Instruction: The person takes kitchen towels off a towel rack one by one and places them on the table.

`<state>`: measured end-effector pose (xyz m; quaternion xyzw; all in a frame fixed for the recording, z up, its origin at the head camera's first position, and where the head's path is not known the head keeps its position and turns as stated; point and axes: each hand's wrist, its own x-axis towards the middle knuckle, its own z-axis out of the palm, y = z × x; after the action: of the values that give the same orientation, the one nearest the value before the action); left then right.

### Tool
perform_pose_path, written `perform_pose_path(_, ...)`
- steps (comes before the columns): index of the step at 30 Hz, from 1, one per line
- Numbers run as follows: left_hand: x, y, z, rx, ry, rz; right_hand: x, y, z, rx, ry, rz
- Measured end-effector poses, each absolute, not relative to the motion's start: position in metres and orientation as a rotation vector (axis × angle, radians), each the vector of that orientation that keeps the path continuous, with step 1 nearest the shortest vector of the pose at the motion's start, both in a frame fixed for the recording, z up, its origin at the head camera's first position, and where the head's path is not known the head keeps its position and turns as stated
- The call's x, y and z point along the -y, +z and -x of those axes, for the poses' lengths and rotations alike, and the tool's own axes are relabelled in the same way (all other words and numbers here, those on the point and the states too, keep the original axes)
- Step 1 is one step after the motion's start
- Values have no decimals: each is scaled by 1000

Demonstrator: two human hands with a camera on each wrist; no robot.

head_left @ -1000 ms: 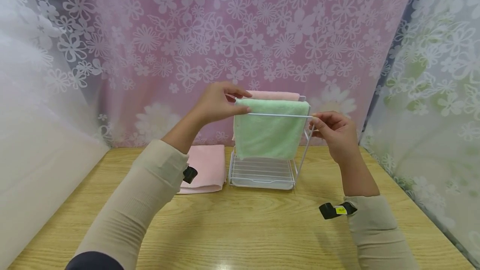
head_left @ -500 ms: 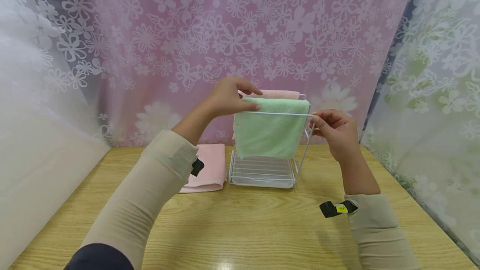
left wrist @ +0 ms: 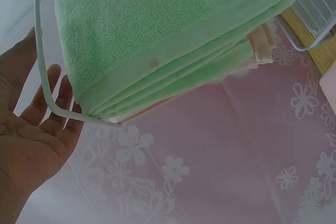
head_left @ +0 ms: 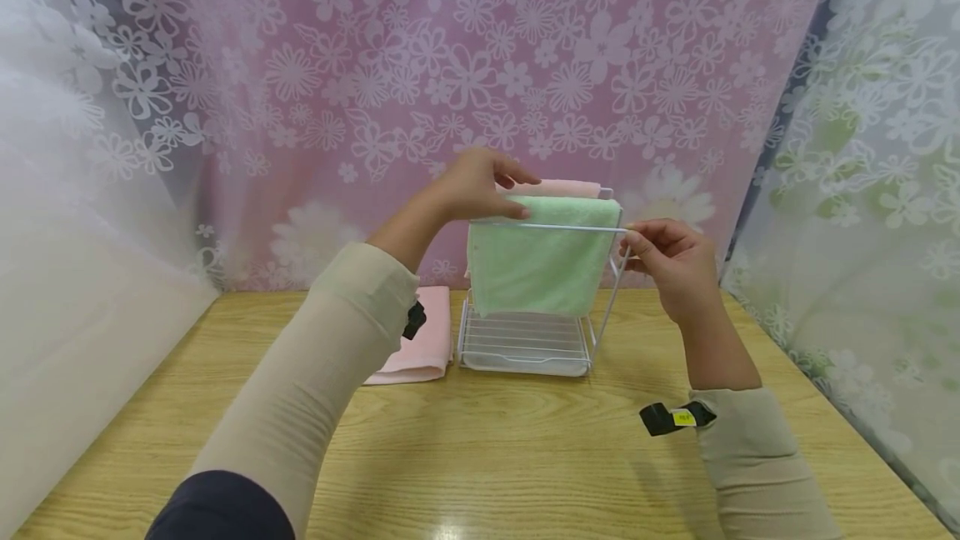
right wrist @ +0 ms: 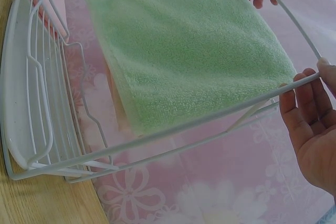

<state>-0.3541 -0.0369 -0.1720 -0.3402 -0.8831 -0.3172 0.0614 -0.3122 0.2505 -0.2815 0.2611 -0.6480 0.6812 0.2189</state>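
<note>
A white wire drying rack stands on the table, with a folded light green towel draped over one of its upper bars. Behind it a pink towel hangs from a rear bar. My left hand reaches over the top left of the green towel, its thumb near the towel's upper front edge. In the left wrist view the left fingers lie loosely extended behind the rack's front bar, beside the towel's edge. My right hand pinches the rack's upper front right corner between thumb and fingers.
A folded pink cloth lies on the wooden table left of the rack. A white tray forms the rack's base. Flowered curtains close off the back and both sides.
My left hand has slid rightward and slightly up along the top of the green towel. The right hand keeps its pinch on the rack corner, and the rack stays in place.
</note>
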Motion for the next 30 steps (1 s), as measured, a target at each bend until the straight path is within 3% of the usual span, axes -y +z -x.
perform_pose_path(30,10,-184,375,2726,-911,993,-249,-283,313,1778,1879,-715)
